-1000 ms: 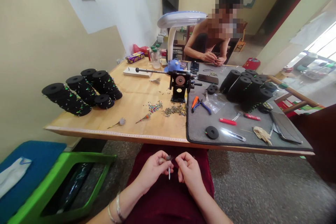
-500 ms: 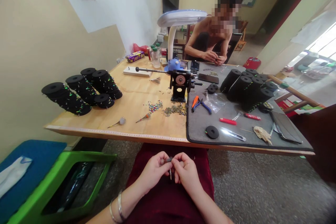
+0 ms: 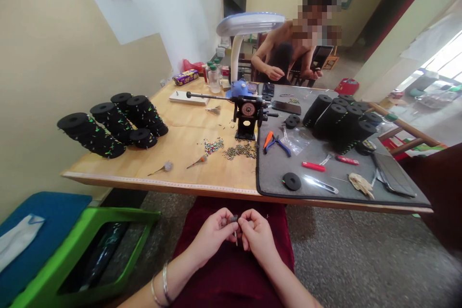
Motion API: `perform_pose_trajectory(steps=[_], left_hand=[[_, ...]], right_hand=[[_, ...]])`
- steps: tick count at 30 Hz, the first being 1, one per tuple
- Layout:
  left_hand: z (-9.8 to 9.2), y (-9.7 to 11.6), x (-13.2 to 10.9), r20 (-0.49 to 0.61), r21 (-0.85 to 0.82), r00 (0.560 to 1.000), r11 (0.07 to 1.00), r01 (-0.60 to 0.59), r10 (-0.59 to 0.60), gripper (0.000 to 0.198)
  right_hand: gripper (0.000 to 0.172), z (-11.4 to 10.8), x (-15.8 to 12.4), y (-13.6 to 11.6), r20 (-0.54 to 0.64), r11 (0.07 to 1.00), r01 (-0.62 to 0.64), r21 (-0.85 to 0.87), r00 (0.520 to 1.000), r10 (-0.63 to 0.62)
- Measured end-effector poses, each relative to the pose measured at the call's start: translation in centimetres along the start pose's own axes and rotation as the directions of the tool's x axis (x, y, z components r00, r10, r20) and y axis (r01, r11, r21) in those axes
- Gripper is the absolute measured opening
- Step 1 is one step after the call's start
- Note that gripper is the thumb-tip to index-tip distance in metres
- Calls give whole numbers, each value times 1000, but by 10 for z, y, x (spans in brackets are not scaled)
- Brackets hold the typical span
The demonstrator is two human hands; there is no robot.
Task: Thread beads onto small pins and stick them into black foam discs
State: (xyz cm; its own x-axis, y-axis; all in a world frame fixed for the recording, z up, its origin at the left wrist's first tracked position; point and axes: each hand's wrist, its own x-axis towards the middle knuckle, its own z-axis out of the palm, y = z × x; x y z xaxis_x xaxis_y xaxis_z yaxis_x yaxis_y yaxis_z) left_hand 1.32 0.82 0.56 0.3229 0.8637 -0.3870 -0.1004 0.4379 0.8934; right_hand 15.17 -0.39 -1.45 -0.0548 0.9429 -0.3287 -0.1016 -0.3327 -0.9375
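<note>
Over my lap, below the table's front edge, my left hand (image 3: 219, 227) pinches a small grey, ridged piece (image 3: 234, 218) between thumb and fingers. A thin pale stick-like part (image 3: 236, 238) hangs down beneath it. Close beside it my right hand (image 3: 255, 231) is closed in a pinch, its fingertips near the grey piece; what it grips is too small to make out. On the table ahead lie small coloured beads (image 3: 213, 146) and a heap of small brass-coloured pieces (image 3: 238, 151). Two thin tools with tufted ends (image 3: 167, 167) rest near the front edge.
Black foam spools stand stacked at left (image 3: 107, 127) and right (image 3: 327, 118). A black winding device (image 3: 247, 118) and a lamp (image 3: 249, 24) occupy the middle. Pliers (image 3: 277, 144), red-handled knives (image 3: 313, 167) and tweezers (image 3: 321, 184) lie on the grey mat (image 3: 267, 178). Another person sits opposite.
My hands stay almost in place, with the fingertips shifting slightly around the grey piece. The person opposite has moved their hands apart and leaned to the right.
</note>
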Motion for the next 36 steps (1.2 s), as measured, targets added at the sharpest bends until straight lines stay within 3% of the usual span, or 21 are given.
perform_pose_trajectory(steps=[5, 11, 19, 26, 29, 33, 36], left_hand=[[0, 0, 0, 7, -36, 1000, 999, 21, -21, 29], [2, 1, 0, -43, 18, 999, 1000, 20, -20, 26], [6, 2, 1, -55, 124, 996, 990, -61, 68, 28], [4, -7, 2, -58, 240, 988, 962, -128, 146, 22], [5, -4, 2, -43, 155, 993, 983, -101, 108, 25], [5, 0, 2, -17, -108, 1000, 994, 24, -26, 25], [3, 0, 3, 31, -210, 995, 973, 97, -93, 26]], right_hand=[[37, -2, 0, -1, -22, 999, -14, 36, 1000, 15], [41, -5, -1, -2, -156, 995, 51, 82, 987, -38], [37, 0, 0, -1, -43, 999, 34, 12, 998, -33], [35, 0, -1, -1, -31, 996, 70, -53, 997, -71], [36, 0, 0, -1, -27, 998, 62, -14, 998, -63], [39, -1, 2, 4, -15, 997, 48, 56, 999, -48], [40, -1, 3, 6, -6, 996, 40, 78, 999, -39]])
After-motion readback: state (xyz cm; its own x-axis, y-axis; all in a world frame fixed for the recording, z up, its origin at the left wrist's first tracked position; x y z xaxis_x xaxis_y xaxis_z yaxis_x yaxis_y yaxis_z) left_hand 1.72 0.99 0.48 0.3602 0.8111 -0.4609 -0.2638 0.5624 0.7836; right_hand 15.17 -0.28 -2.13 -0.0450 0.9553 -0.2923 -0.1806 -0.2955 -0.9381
